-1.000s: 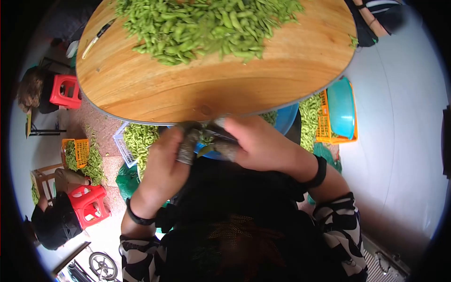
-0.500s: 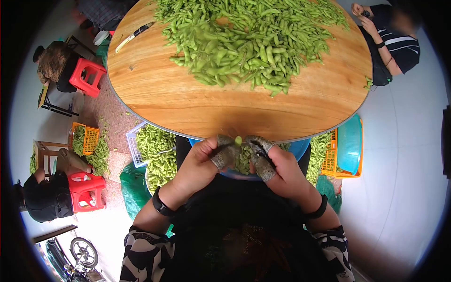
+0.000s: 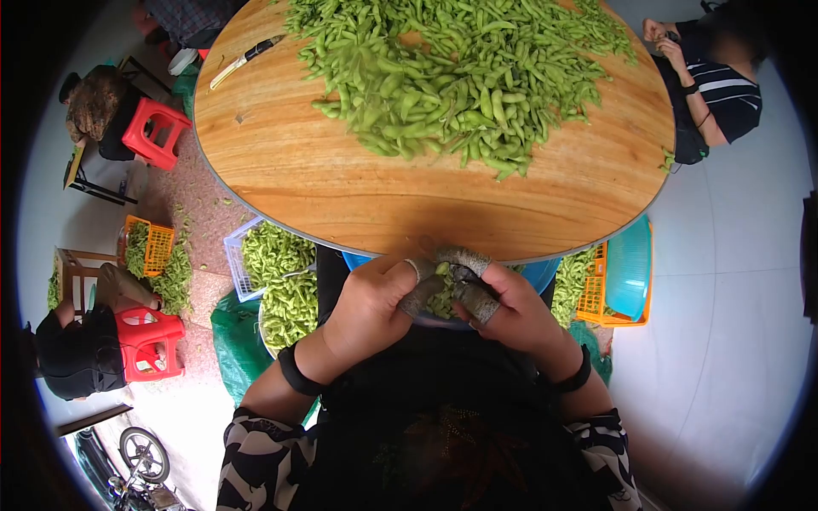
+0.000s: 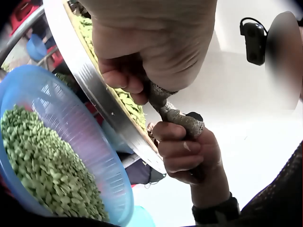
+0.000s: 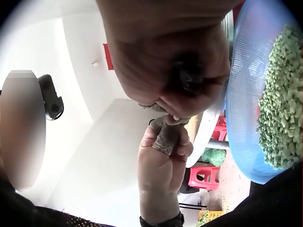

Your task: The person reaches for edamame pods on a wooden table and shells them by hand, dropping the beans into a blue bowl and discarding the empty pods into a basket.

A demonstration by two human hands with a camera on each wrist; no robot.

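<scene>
In the head view both hands meet just below the near edge of the wooden table point(image 3: 307, 192). My left hand point(image 3: 365, 298) pinches a green soybean pod point(image 3: 442, 268), mostly hidden by fingers. Facing it, my right hand point(image 3: 521, 317) has its tips close against the pod. A dark, shiny handle point(image 5: 187, 78) sits in the curled right palm in the right wrist view; its working end is hidden. Grey knitted covers point(image 3: 419, 300) wrap thumb and forefinger on both hands. Under the hands, a blue basket point(image 4: 71, 111) holds shelled green beans point(image 4: 52, 175).
A large heap of soybean pods point(image 3: 477, 98) covers the table's far part, with a knife point(image 3: 245, 63) left of it. Baskets of pods point(image 3: 285, 255) stand on the left; an orange crate point(image 3: 594, 294) with a turquoise basin point(image 3: 629, 272) stands right. Other people sit around.
The head view has tilted, so the table sits lower than a second ago. The hands have parted slightly since, then drawn closer again around the pod during the last half second.
</scene>
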